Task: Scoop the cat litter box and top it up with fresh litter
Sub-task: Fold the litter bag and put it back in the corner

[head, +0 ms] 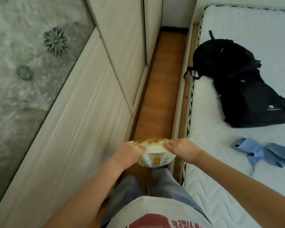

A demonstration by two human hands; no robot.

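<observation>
A white and orange bag of cat litter [155, 151] hangs in front of me above the wooden floor, low in the middle of the view. My left hand [131, 151] grips the bag's top edge on the left. My right hand [182, 148] grips the same edge on the right. Both hands hold the bag up between the wardrobe and the bed. The litter box and the scoop are not in view.
A narrow strip of wooden floor [164, 83] runs ahead between a pale wardrobe [82, 116] on the left and a bed with a white mattress [237, 145] on the right. A black backpack [240, 83] and a blue cloth [260, 152] lie on the mattress.
</observation>
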